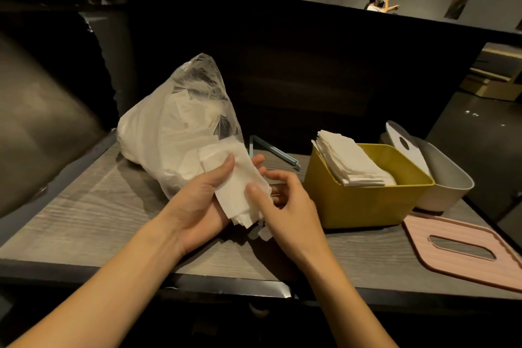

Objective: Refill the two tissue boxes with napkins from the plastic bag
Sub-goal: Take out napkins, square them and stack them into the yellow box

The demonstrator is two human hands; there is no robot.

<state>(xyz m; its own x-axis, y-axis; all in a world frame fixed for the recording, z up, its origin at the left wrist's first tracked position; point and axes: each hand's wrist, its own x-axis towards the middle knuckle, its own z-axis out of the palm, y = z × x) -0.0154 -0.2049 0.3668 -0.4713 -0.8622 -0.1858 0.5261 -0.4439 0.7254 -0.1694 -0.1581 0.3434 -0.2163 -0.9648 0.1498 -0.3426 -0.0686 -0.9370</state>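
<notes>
left hand [202, 203]: gripping a napkin stack [240, 192]
right hand [285, 206]: pinching the stack, fingertips hidden
grey tissue box [449, 183]: 2 o'clock, half blocked by yellow tissue box [364, 203]

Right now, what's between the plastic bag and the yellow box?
In the head view, bare wooden tabletop and a light-blue folded stand lie between the plastic bag and the yellow box.

Dim scene, lit from above. Table [84, 215] shows soft glare at near left. Far surroundings dark. Wide-angle curvature bends edges; slight softness overall.
</notes>
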